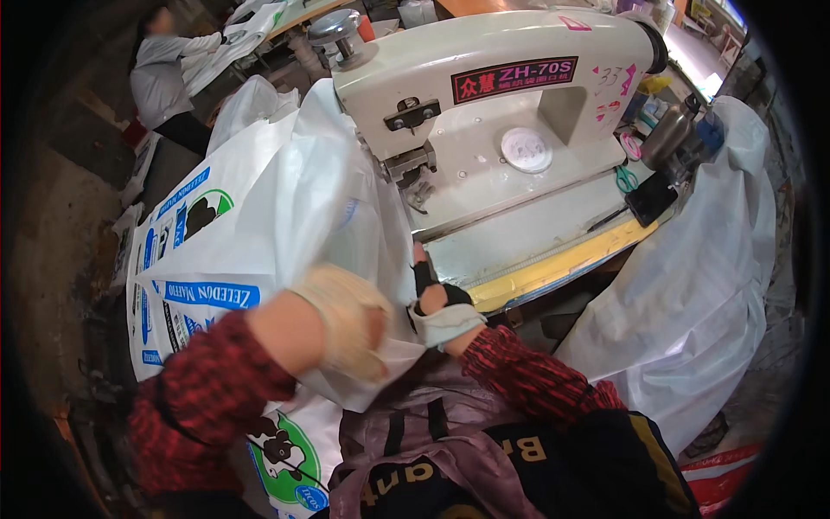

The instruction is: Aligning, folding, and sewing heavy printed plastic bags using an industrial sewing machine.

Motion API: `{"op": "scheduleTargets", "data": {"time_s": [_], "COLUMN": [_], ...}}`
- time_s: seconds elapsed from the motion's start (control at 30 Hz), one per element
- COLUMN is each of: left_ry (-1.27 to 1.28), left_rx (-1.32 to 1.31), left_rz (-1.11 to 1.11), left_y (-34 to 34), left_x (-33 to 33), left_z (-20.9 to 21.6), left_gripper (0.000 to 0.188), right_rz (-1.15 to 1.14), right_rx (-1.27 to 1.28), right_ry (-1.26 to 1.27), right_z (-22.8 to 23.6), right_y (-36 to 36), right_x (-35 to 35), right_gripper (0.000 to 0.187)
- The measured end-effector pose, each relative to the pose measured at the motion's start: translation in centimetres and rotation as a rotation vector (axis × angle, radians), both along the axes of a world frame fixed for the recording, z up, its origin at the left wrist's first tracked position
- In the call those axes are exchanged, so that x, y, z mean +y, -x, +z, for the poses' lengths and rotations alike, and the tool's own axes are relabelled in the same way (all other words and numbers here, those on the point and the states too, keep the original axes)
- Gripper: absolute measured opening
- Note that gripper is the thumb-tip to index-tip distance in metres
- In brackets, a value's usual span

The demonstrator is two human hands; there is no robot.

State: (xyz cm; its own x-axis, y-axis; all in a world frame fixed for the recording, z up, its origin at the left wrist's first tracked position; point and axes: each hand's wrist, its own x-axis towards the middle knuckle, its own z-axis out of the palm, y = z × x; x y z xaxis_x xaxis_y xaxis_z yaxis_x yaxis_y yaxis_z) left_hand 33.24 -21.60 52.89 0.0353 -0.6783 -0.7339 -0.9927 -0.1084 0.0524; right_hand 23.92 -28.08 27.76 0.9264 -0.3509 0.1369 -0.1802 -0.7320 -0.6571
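Note:
A large white woven sack (298, 186) with blue print and a green cow picture drapes over the left end of a cream industrial sewing machine (519, 52). My left hand (350, 324), in a beige glove, is over the sack's near part; its fingers look curled but motion smears them. At the front edge of the machine bed, my right hand (438, 303) wears a black fingerless glove with a pale wrist band. One digit points up along the sack's edge, and the hand appears closed on that edge; its other fingers are mostly hidden.
Another white sack (692, 285) hangs at the right. On the machine table lie a white round disc (526, 150), green-handled scissors (626, 178), a black phone (651, 200) and a metal bottle (673, 134). A person (169, 78) works at a table at the far left.

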Motion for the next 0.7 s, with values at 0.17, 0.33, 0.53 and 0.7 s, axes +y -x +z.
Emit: {"op": "scheduleTargets", "data": {"time_s": [0.17, 0.33, 0.53, 0.7], "left_ry": [-0.101, 0.113, 0.471, 0.31], "left_rx": [-0.069, -0.387, -0.713, -0.396], "left_rz": [-0.099, -0.083, 0.087, 0.14], "left_y": [1.7, 2.3, -1.5, -4.0], "left_x": [1.8, 2.5, 4.9, 7.1], "left_z": [4.4, 5.9, 7.5, 6.8], "left_gripper": [0.036, 0.021, 0.032, 0.043], "right_rz": [0.002, 0.152, -0.102, -0.055], "right_rx": [0.11, 0.429, 0.618, 0.344], "right_ry": [-0.037, 0.023, -0.411, -0.263], "right_z": [1.5, 7.1, 8.9, 6.6], "right_y": [1.3, -2.9, -6.7, -5.9], "right_x": [-0.3, -3.6, -5.0, -6.1], "right_gripper": [0.067, 0.062, 0.048, 0.043]}}
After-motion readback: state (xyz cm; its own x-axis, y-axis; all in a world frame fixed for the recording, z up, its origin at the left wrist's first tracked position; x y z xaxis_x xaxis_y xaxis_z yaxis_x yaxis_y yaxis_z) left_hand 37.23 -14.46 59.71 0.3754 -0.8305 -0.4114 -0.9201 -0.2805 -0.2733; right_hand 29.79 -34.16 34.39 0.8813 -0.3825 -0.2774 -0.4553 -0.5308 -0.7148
